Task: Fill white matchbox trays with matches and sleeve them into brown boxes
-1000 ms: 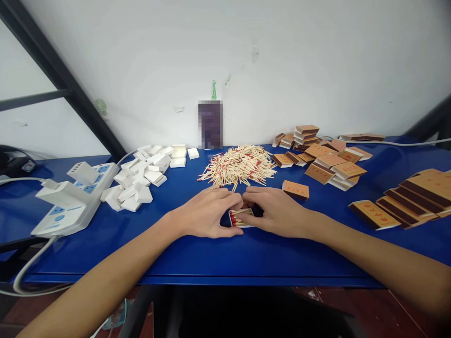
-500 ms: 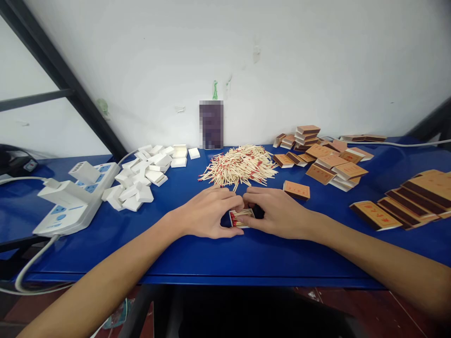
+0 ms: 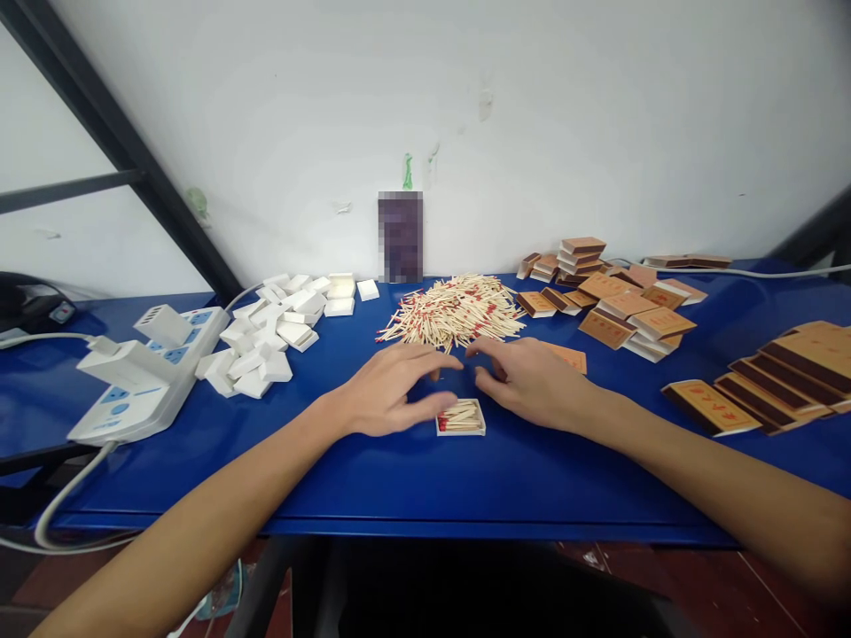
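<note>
A small white tray filled with red-tipped matches (image 3: 461, 417) lies on the blue table (image 3: 399, 478) between my two hands. My left hand (image 3: 389, 390) hovers just left of it, fingers spread and holding nothing. To the tray's upper right, my right hand (image 3: 528, 381) is also open and empty, its fingers slightly curled. Both sets of fingertips point toward the loose pile of matches (image 3: 456, 310) further back. One brown matchbox sleeve (image 3: 568, 357) lies partly behind my right hand.
White inner trays (image 3: 276, 332) are heaped at the left, beside a white power strip (image 3: 143, 372) with plugs and cables. Brown matchbox sleeves (image 3: 612, 301) are stacked at the back right, and finished boxes (image 3: 764, 377) line the right edge. A dark blurred object (image 3: 400, 237) leans against the wall.
Both hands have let go of the filled tray and lifted away toward the match pile. The tray now lies uncovered on the table.
</note>
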{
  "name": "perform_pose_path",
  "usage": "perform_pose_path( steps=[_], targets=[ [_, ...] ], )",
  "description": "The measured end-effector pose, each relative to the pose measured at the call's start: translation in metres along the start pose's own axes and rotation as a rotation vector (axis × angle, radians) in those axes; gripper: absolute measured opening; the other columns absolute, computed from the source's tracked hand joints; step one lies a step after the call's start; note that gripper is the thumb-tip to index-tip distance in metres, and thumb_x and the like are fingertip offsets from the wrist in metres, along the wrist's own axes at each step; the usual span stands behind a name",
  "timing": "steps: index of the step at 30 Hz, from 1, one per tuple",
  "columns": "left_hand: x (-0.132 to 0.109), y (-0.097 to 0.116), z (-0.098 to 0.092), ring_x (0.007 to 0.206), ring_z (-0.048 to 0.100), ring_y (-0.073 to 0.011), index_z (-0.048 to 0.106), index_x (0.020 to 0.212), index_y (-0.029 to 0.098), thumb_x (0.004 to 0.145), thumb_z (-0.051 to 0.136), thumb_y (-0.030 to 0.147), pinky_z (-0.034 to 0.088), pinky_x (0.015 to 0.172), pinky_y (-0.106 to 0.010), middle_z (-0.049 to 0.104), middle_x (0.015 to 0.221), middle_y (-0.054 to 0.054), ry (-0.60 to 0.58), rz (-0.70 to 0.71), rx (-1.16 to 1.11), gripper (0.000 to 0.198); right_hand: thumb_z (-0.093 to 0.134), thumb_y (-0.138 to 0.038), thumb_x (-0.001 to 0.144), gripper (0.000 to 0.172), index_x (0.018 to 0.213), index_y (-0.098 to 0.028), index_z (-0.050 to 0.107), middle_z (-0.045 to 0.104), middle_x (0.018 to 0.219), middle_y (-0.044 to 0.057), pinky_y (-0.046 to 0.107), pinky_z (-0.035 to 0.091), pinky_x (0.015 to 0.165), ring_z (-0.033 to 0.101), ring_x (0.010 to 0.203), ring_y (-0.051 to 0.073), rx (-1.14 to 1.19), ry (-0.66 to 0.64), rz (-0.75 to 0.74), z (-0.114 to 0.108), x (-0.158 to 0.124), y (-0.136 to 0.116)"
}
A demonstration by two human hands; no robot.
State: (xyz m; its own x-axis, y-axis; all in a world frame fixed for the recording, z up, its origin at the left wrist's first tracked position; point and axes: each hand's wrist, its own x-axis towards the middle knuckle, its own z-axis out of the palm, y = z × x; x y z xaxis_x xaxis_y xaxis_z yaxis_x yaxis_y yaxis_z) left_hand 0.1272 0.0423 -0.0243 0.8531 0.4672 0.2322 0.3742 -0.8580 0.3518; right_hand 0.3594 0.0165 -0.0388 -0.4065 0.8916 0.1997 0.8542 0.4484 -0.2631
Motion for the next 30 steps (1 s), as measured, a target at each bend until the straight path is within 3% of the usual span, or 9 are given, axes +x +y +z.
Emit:
perform_pose_path(
  steps=[3, 9, 18, 30],
  targets=[
    [0.001, -0.008, 0.001, 0.103, 0.054, -0.023, 0.059, 0.122, 0.018, 0.101, 0.035, 0.038, 0.04, 0.092, -0.039, 0.059, 0.108, -0.009, 0.029, -0.081, 0.161, 0.038, 0.044, -0.028, 0.093, 0.034, 0.121, -0.017, 0.06, 0.064, 0.065, 0.002, 0.028, 0.031, 0.055, 0.058, 0.059, 0.018, -0.114, 0.006, 0.051, 0.004, 0.003, 0.006],
    [0.002, -0.014, 0.008, 0.103, 0.048, -0.0253, 0.055, 0.132, 0.019, 0.101, 0.035, 0.041, 0.038, 0.092, -0.043, 0.053, 0.109, -0.01, -0.016, -0.12, 0.34, 0.044, 0.043, -0.026, 0.094, 0.032, 0.116, -0.017, 0.065, 0.073, 0.086, 0.008, 0.029, 0.038, 0.062, 0.065, 0.077, 0.021, -0.128, -0.037, 0.067, 0.005, 0.004, 0.005],
    [0.002, -0.01, 0.005, 0.101, 0.048, -0.0236, 0.06, 0.128, 0.022, 0.101, 0.036, 0.038, 0.035, 0.092, -0.041, 0.053, 0.104, -0.008, -0.051, -0.062, 0.3, 0.04, 0.045, -0.027, 0.094, 0.03, 0.109, -0.018, 0.069, 0.07, 0.082, 0.006, 0.03, 0.041, 0.066, 0.063, 0.077, 0.02, -0.08, -0.013, 0.001, 0.004, 0.001, 0.0],
    [0.003, -0.009, 0.005, 0.099, 0.047, -0.023, 0.062, 0.125, 0.027, 0.101, 0.039, 0.036, 0.036, 0.085, -0.037, 0.052, 0.099, -0.006, -0.057, -0.008, 0.301, 0.034, 0.047, -0.026, 0.095, 0.029, 0.112, -0.02, 0.07, 0.069, 0.092, 0.006, 0.03, 0.042, 0.07, 0.062, 0.081, 0.019, 0.008, -0.004, -0.129, 0.007, 0.0, 0.003]
  ],
)
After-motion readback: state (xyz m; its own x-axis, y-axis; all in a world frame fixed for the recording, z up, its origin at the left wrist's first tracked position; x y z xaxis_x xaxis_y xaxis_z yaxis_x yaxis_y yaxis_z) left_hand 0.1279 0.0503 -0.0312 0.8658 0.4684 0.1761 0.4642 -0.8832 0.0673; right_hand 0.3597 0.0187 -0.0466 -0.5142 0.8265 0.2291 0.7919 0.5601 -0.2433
